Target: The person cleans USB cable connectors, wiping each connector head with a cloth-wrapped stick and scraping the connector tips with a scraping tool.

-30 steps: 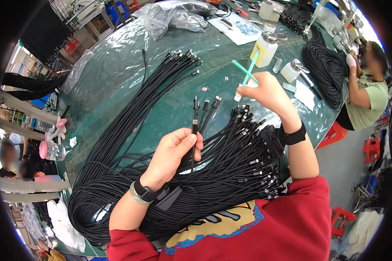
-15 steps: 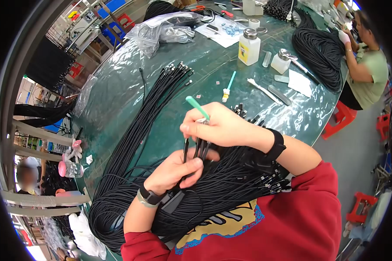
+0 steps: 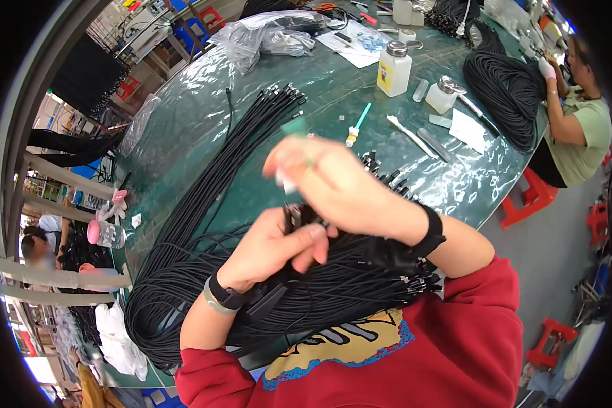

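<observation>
My left hand (image 3: pixel 275 248) is closed around the ends of several black cables (image 3: pixel 294 216), gripping them upright above the pile. Just above it, my right hand (image 3: pixel 326 180) is curled and smeared by motion. Between its fingers is a stick with a green end (image 3: pixel 294 127), and a small white part (image 3: pixel 285 183) shows below the fingers. Under both hands lies a big coil of black cables (image 3: pixel 163 306). A long bundle of cables (image 3: pixel 228 156) runs from it up the table, with metal plugs (image 3: pixel 282 92) at its far end.
Beyond my hands, a teal-handled brush (image 3: pixel 358 126), a white brush (image 3: pixel 411 136) and white bottles (image 3: pixel 394 68) stand or lie on the green table (image 3: pixel 251 75). A person (image 3: pixel 578 115) at the right handles another cable coil (image 3: pixel 503 95). Red stools (image 3: pixel 530 200) stand beside the table.
My right hand has lifted slightly and moved left, off the cable ends, with the green-ended stick still in it. My left hand keeps its grip on the cables. The view has shifted slightly.
</observation>
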